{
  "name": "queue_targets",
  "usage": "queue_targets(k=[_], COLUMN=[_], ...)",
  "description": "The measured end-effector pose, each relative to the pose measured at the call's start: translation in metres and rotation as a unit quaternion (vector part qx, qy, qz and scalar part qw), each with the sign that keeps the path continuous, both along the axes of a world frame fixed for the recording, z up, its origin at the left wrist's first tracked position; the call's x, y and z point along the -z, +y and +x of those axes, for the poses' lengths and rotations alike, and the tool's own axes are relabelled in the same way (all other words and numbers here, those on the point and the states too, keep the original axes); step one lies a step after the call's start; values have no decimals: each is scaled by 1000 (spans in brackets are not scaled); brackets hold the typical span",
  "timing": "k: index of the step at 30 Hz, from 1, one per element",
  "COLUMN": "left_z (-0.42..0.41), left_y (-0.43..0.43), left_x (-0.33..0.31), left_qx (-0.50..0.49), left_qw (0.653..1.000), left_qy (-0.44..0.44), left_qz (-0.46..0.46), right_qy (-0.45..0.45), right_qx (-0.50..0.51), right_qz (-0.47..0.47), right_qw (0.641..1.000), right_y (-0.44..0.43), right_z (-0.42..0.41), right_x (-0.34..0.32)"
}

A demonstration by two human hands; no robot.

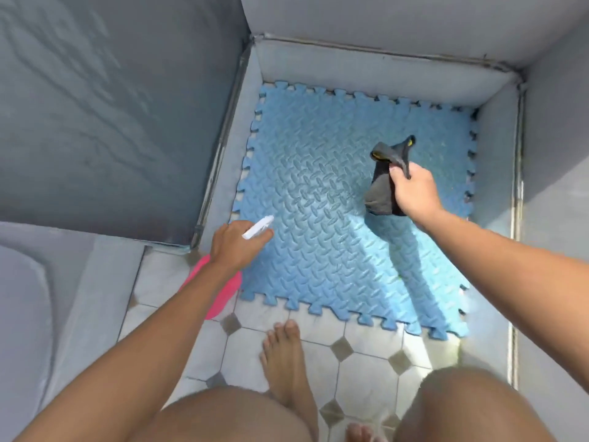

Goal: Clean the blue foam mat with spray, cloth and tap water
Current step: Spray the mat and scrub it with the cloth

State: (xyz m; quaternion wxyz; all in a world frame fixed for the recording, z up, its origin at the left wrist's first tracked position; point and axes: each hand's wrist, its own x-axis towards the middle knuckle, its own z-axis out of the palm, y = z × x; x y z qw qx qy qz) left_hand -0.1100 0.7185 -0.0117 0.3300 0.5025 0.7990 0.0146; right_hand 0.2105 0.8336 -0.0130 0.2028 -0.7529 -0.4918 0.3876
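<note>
On the floor, at the corner of grey walls: a blue foam mat [334,212] lies flat, its toothed edges almost against the walls at 12 and 3 o'clock.
Far left: a dark grey wall [111,106] in shadow, from 9 to 11 o'clock.
Pink object [220,291]: at 8 o'clock of the mat, just beside its near left corner, partly hidden under the left forearm; what it is I cannot tell.
Left hand [234,245]: fingers curled around a white spray bottle [258,227]; only the white head shows, its nozzle pointing toward 1 o'clock, above the left edge of the mat.
Tiled floor [255,346]: pale tiles with small grey-brown diamonds, at 6 o'clock of the mat.
Bare foot [283,362]: it stands on the tiles, toes near the front edge of the mat but not touching it.
Cloth [384,183]: dark grey with a small yellow mark, bunched and hanging above the right part of the mat, at about 2 o'clock from the mat's middle.
Right hand [414,193]: closed tight on the cloth, the fingers pinching it.
Sunlight: a bright patch on the mat between the two arms.
</note>
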Motion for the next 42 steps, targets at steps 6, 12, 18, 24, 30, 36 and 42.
queue_targets(k=[6,12,18,24,30,36,42], left_z=[-12,-18,-29,-32,-28,-15,-18], left_y=[7,-14,-45,-50,-56,-66,-65], left_x=[73,70,67,67,63,75,74], left_qx=[136,-42,-98,-149,29,30,22], left_qw=[989,996,988,971,989,976,978], left_qy=[23,-22,-60,-85,-118,-215,-186], left_qz=[43,78,107,166,82,29,91], right_qy=[-21,-12,57,100,97,113,99], right_qx=[-41,-74,-42,-42,-55,-7,-12], right_qz=[36,54,91,103,89,74,69], right_qw=[998,996,993,989,990,991,993], right_y=[48,43,-4,-3,3,13,12], right_z=[2,-10,-30,-46,-35,-15,-13], right_x=[61,55,59,56,60,64,69])
